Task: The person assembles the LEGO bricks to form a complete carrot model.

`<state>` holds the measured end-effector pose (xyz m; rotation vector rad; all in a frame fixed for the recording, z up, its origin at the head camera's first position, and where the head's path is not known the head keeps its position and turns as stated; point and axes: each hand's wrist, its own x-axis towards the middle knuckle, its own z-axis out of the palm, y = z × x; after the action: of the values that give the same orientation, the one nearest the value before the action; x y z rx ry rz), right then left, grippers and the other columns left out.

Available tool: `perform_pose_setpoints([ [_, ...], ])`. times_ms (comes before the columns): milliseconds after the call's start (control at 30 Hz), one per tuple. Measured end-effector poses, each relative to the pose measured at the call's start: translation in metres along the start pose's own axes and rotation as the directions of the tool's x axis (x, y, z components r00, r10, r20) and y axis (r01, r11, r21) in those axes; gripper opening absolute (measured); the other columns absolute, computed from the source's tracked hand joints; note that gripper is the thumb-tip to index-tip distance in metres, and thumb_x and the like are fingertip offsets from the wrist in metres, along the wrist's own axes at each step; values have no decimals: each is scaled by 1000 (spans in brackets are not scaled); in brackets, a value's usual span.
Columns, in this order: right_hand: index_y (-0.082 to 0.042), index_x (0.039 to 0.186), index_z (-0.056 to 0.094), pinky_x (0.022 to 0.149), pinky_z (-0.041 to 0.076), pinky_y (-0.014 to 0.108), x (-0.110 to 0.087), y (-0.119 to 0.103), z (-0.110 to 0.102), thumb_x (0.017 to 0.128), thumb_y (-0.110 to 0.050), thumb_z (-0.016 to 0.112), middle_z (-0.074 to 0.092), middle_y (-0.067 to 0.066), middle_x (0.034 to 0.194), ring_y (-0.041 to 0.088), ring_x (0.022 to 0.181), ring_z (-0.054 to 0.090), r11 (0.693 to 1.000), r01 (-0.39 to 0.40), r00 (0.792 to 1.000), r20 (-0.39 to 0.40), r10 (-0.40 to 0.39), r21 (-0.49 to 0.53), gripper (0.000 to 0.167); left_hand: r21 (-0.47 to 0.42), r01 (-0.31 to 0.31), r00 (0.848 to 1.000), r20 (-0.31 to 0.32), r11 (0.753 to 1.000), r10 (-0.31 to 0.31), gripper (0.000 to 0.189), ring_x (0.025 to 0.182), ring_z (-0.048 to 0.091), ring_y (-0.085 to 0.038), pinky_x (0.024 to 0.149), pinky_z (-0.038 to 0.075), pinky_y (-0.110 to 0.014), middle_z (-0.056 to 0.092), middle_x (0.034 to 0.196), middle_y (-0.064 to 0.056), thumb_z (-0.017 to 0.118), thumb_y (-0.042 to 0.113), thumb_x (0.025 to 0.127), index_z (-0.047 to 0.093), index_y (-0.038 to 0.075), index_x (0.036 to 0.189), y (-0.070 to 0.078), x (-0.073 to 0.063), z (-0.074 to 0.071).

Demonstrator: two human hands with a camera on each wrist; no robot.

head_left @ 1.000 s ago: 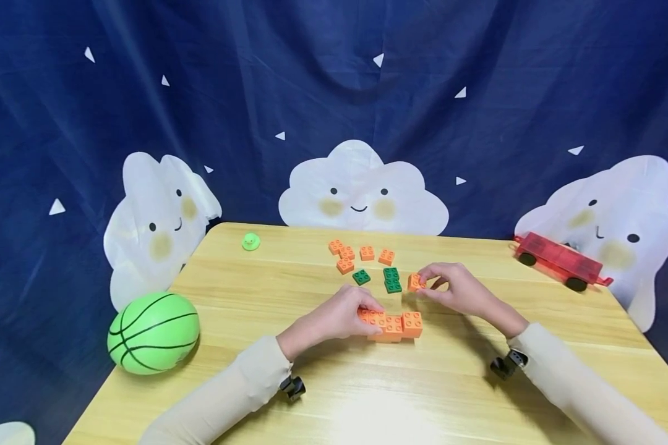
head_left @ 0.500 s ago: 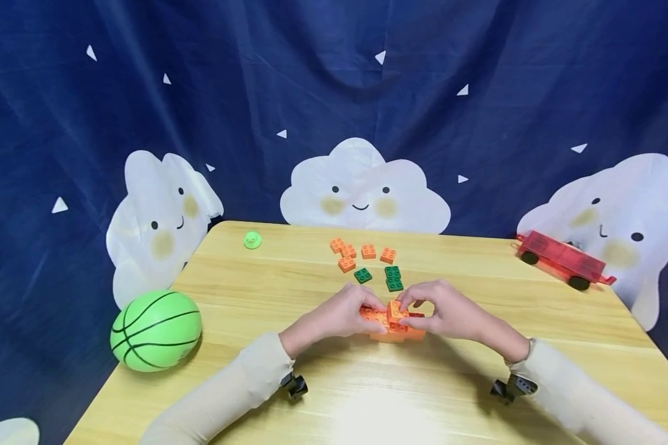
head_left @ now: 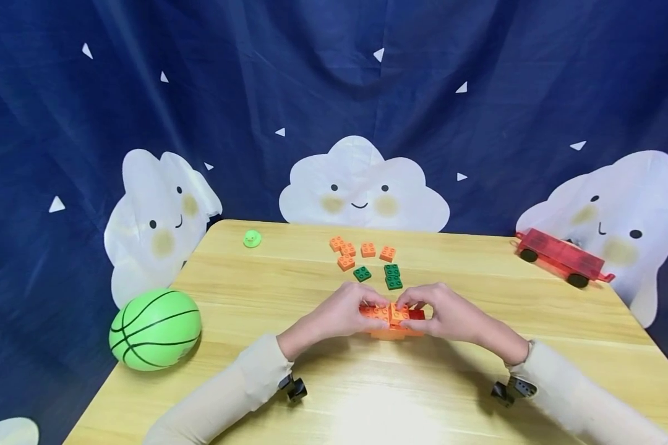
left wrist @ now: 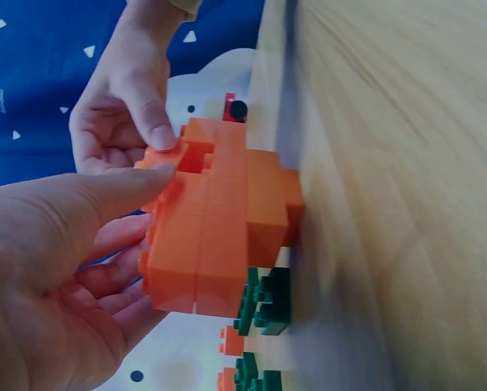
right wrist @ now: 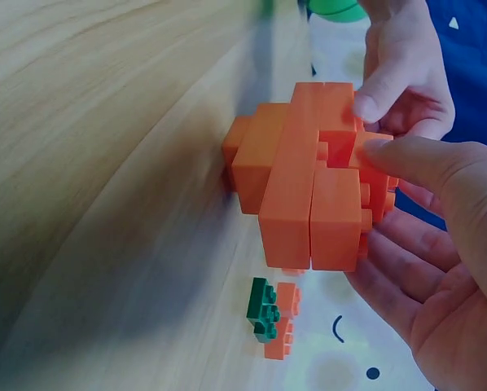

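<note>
A stepped structure of orange toy bricks point(head_left: 391, 334) stands between the two hands, wider at the top than at its base in the wrist views. My left hand point(head_left: 342, 311) grips its left end, with the thumb point(left wrist: 150, 183) along the near side. From the right, my right hand point(head_left: 451, 314) pinches a small orange building brick point(right wrist: 369, 153) between thumb and fingers. That brick sits in the upper layer of the structure, with a narrow gap beside it in the right wrist view. The fingers partly hide the structure's studs in the head view.
Beyond the hands lie green bricks point(head_left: 392, 277) and several loose orange bricks point(head_left: 346, 262). A green ball point(head_left: 154, 330) rests at the table's left edge, a small green duck point(head_left: 252, 239) at the back left. At the back right is a red wheeled cart point(head_left: 562, 256).
My right hand has carried the small orange brick from beside the green bricks leftward and nearer, then lowered it onto the structure. My left hand has kept its grip on the structure.
</note>
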<state>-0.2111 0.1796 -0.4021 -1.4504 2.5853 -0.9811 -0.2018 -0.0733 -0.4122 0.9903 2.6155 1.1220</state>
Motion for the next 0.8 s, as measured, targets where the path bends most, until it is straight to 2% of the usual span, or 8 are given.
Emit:
perform_pose_setpoints([
  [200,-15,102,74,71,60,27,1,-1,0,86,-12,83,76,-7,95,5,78,67,999,42,999,-12,-43,-31,19,2,-2,1000,6,1000,2,34,87,62,-3,70,48,-15,79,109,-3,84,22,87,78,11,119,0,1,2],
  [300,-15,102,75,70,60,26,1,-1,-1,86,-12,83,77,-6,96,5,78,69,998,54,998,-10,-55,-44,18,3,-7,1000,13,1000,7,34,86,62,-3,69,47,-15,79,109,-2,84,22,87,78,12,119,-1,1,1],
  [467,-13,100,77,68,60,24,-1,0,-2,84,-8,83,79,-3,96,1,77,68,996,71,997,-18,-72,-56,18,5,-27,999,32,1000,27,34,94,65,-4,74,51,-16,78,114,-2,83,22,88,77,12,120,0,3,1],
  [667,-14,94,78,76,60,23,4,0,3,85,-6,81,79,-1,96,5,85,72,984,152,988,4,-152,-90,12,48,-24,999,42,999,22,33,103,68,-6,82,52,-16,78,116,-2,82,22,89,77,13,121,-1,1,0],
  [800,-14,87,75,73,58,23,6,0,6,84,-4,81,77,-2,92,6,81,69,983,167,986,12,-166,-73,12,58,-46,998,51,997,44,32,104,69,-8,85,53,-17,78,117,-2,81,22,90,78,12,120,-1,1,-1],
])
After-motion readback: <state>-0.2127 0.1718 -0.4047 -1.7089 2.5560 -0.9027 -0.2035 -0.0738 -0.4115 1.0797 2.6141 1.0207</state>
